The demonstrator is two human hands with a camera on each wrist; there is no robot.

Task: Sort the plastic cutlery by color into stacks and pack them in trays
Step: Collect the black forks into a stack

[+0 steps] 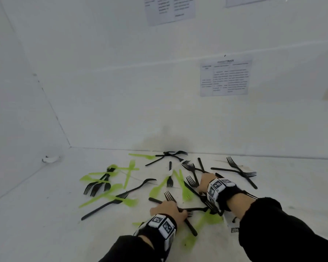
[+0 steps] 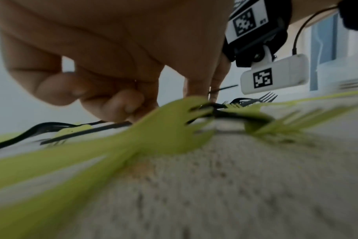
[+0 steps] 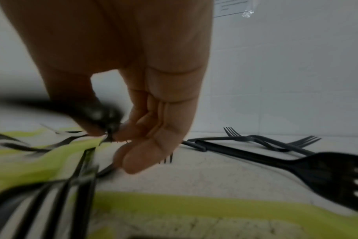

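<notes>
Your left hand (image 1: 169, 209) grips a black fork (image 1: 171, 200) at lower centre, tines pointing up-frame, while your right hand (image 1: 204, 183) pinches another black fork (image 3: 96, 113), direction too blurred.

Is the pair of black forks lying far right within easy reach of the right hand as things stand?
Probably yes. The black forks lie on bare table just right of the right hand, nothing between them. But its grip already pinches a black fork, so that would go along.

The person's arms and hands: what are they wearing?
Both arms are in black sleeves. Left hand and right hand are bare. Each wrist carries a black strap with white blocks printed with black square code markers; a thin black cable runs from the right wrist's unit.
</notes>
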